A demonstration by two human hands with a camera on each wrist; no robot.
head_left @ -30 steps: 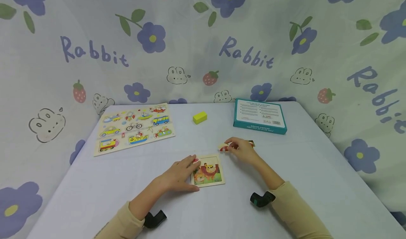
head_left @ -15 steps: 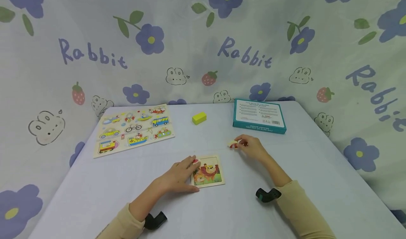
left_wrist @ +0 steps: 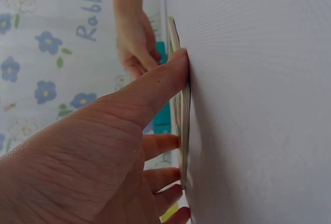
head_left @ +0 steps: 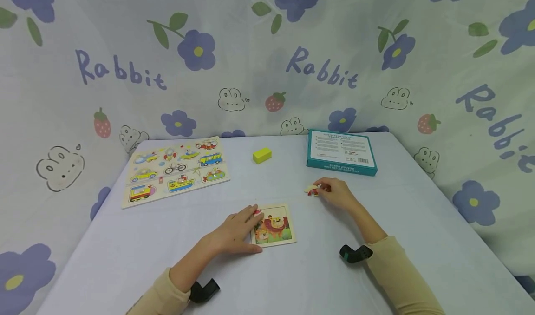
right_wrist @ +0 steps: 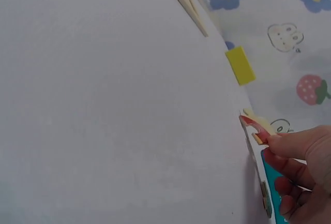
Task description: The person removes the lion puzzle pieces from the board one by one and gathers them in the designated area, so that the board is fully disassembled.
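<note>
My left hand (head_left: 235, 230) rests at the left side of a small square wooden jigsaw puzzle (head_left: 276, 243) with a lion picture. Its thumb touches the near edge and its fairly straight fingers lie on the far left part, as the left wrist view also shows. Right of and beyond the puzzle, my right hand (head_left: 336, 194) pinches a red and cream puzzle piece (right_wrist: 262, 129) between thumb and fingers. Below that hand, in the right wrist view, another flat piece (right_wrist: 266, 199) lies on the table; in the head view the hand hides it.
A large wooden vehicle peg puzzle (head_left: 159, 187) lies at the back left. A yellow block (head_left: 262, 155) stands at the back middle, and a teal box (head_left: 342, 152) at the back right. A flowered cloth (head_left: 242, 50) hangs behind the white table (head_left: 301, 282).
The right hand has moved right with the red and cream piece, away from the puzzle, and now covers the other piece. My left hand stays where it was.
</note>
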